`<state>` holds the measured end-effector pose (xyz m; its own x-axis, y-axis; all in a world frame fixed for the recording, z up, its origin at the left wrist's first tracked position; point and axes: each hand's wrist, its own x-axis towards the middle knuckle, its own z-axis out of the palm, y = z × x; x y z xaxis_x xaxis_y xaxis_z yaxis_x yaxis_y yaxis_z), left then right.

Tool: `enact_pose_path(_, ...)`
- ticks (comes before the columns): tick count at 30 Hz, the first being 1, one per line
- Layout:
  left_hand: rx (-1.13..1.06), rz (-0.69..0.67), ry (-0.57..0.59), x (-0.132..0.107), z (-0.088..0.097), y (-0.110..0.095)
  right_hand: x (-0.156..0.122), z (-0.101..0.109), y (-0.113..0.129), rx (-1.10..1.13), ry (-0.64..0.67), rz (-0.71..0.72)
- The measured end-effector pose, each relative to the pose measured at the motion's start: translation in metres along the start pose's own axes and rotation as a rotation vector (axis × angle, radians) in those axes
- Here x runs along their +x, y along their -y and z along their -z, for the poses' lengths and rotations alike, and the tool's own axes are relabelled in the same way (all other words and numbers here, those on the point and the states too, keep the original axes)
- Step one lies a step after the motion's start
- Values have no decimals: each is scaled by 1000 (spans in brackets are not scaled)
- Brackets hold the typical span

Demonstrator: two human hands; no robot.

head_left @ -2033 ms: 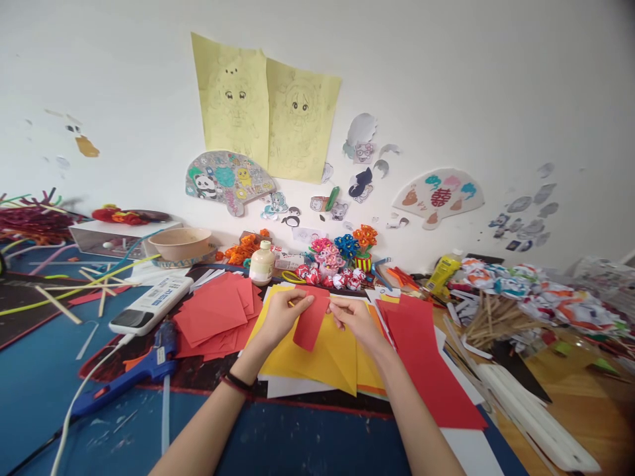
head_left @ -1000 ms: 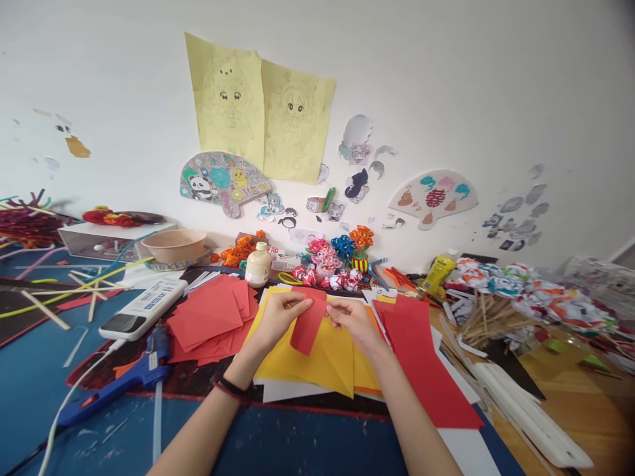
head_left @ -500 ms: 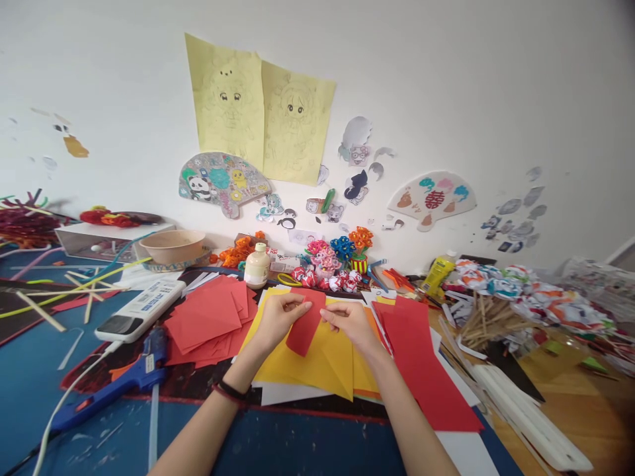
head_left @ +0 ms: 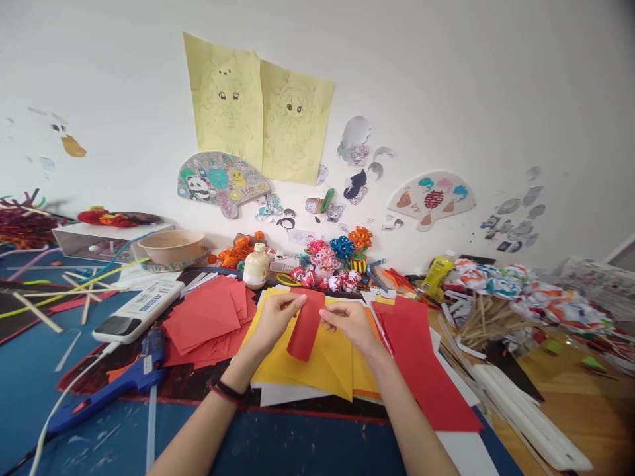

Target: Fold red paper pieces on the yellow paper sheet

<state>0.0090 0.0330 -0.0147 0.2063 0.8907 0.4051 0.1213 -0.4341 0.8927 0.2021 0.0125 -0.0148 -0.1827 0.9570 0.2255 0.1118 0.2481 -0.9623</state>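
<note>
Both hands hold a narrow folded strip of red paper [head_left: 303, 327] above a stack of yellow sheets [head_left: 322, 360]. My left hand [head_left: 275, 320] pinches the strip's upper left edge with closed fingers. My right hand [head_left: 350, 322] pinches its upper right edge. The strip hangs down between them, nearly upright. A black and red band sits on my left wrist.
A pile of red paper squares [head_left: 211, 317] lies to the left, a long red sheet [head_left: 421, 357] to the right. A blue glue gun [head_left: 112, 387], a white remote-like device [head_left: 139, 309], a glue bottle [head_left: 256, 266], a bowl [head_left: 171, 246], paper flowers [head_left: 337, 258] and wooden sticks [head_left: 489, 317] crowd the table.
The red strip has turned from slanted to nearly upright between my hands. The view has shifted slightly, so the objects sit a little more to the left.
</note>
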Motion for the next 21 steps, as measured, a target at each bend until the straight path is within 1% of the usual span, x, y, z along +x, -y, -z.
enact_pose_path(4, -51, 33, -9, 0, 1, 2, -1, -1, 2, -2, 4, -1)
enact_pose_path(12, -49, -35, -51, 0, 1, 0, -3, -1, 4, 16, 6, 10)
enact_pose_path(16, -13, -40, -82, -1, 1, 0, -2, -2, 3, 6, 10, 17)
enact_pose_path(21, 124, -68, -128, -2, -1, -2, -4, -3, 6, 10, -8, 28)
